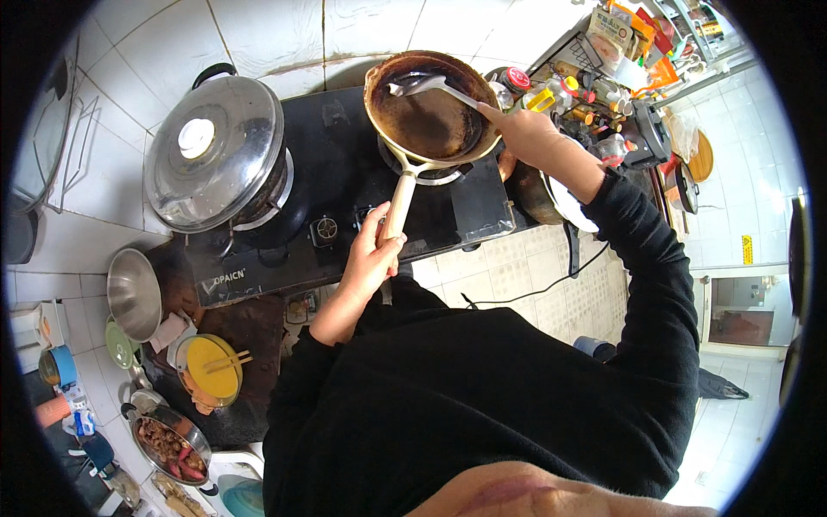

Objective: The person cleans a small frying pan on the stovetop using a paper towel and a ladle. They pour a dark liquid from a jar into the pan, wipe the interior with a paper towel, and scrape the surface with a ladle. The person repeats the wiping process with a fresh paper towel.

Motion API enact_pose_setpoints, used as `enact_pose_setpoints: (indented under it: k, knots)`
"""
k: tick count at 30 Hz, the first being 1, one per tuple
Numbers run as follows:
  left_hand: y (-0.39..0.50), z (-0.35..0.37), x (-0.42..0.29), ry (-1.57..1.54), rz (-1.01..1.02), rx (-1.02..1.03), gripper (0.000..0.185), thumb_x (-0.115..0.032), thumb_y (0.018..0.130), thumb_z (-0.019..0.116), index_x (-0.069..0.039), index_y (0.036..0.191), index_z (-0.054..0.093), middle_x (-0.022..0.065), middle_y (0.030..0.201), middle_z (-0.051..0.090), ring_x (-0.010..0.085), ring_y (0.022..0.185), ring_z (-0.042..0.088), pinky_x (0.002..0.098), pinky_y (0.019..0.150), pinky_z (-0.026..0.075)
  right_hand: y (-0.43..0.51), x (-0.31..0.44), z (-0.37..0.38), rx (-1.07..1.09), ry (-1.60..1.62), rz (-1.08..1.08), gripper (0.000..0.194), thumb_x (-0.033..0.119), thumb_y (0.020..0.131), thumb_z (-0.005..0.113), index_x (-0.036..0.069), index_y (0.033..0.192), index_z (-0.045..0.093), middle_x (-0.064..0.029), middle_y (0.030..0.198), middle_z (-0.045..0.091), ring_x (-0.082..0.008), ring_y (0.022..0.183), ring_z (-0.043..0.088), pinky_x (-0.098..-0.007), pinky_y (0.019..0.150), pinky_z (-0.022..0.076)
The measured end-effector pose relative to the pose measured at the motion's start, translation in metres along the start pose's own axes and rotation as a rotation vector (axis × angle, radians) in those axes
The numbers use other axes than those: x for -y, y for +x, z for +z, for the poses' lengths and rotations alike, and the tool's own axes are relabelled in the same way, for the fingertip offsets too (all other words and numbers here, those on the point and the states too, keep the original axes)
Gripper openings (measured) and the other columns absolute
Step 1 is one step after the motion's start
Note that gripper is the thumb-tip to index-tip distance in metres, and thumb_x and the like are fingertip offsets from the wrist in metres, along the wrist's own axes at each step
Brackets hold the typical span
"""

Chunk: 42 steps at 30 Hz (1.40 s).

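My left hand (371, 253) is closed around the pale handle of a frying pan (426, 132) over the right burner of a black gas stove (336, 148). The pan's inside is browned and dark, with a shiny dark patch at its far side. In my right hand (526, 132) is the handle of a metal spatula (420, 85), whose blade rests inside the pan near its far left wall. On the left burner stands a large pot with a domed metal lid (223, 155) and a white knob.
Left of me are a steel bowl (134, 294), a glass bowl of yellow liquid (210, 371) with chopsticks, and a pot of food (169, 446). Bottles and jars (581, 97) crowd the right back. A dark wok (539, 197) with something white stands right of the stove.
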<state>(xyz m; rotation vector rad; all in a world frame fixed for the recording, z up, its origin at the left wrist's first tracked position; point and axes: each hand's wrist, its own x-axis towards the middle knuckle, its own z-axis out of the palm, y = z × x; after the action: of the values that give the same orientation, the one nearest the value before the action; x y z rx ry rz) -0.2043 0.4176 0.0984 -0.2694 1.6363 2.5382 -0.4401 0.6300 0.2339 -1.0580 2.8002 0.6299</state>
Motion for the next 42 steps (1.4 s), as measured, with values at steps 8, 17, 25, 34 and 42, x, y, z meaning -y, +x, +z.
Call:
enact_pose_setpoints:
  k: [8,17,25,34,42]
  knots:
    - [0.000,-0.006,0.000,-0.024,-0.010,0.001,0.059,-0.003,0.090,0.057,-0.004,0.143,0.030,0.0068,0.090,0.057,0.0075,0.047,0.049,0.0212,0.039,0.039,-0.009,-0.016,0.002,-0.134,0.152,0.030,0.058,0.013,0.088,0.055,0.020,0.143,0.039,-0.0174,0.066,0.062,-0.0339,0.064,0.066,-0.0418,0.054,0.0515]
    - [0.000,-0.008,-0.001,-0.017,-0.014,0.016,0.059,-0.001,0.090,0.053,-0.006,0.143,0.030,0.0082,0.094,0.059,0.0072,0.048,0.048,0.0203,0.040,0.039,-0.009,0.005,0.012,-0.098,0.082,-0.026,0.060,0.014,0.087,0.056,0.020,0.144,0.037,-0.0168,0.068,0.065,-0.0323,0.062,0.066,-0.0414,0.054,0.0515]
    - [0.001,-0.010,0.001,-0.011,-0.013,0.027,0.061,0.000,0.090,0.051,-0.009,0.145,0.028,0.0109,0.100,0.059,0.0068,0.048,0.047,0.0193,0.040,0.037,0.003,-0.017,0.029,-0.070,0.136,-0.056,0.060,0.011,0.087,0.056,0.022,0.143,0.039,-0.0174,0.067,0.063,-0.0332,0.061,0.066,-0.0422,0.056,0.0519]
    - [0.000,-0.010,-0.001,0.006,-0.023,0.015,0.059,0.000,0.090,0.053,-0.007,0.144,0.030,0.0102,0.097,0.059,0.0068,0.048,0.049,0.0189,0.038,0.037,-0.003,-0.019,0.028,-0.109,0.208,-0.045,0.055,0.014,0.088,0.056,0.024,0.141,0.044,-0.0201,0.070,0.063,-0.0352,0.066,0.065,-0.0434,0.061,0.0513]
    - [0.001,-0.011,0.001,-0.014,-0.005,0.011,0.057,0.002,0.090,0.052,-0.006,0.143,0.031,0.0118,0.099,0.059,0.0066,0.047,0.049,0.0177,0.038,0.036,-0.050,-0.017,0.009,-0.032,0.322,-0.045,0.054,0.013,0.087,0.056,0.023,0.139,0.046,-0.0204,0.069,0.062,-0.0369,0.066,0.064,-0.0452,0.060,0.0496]
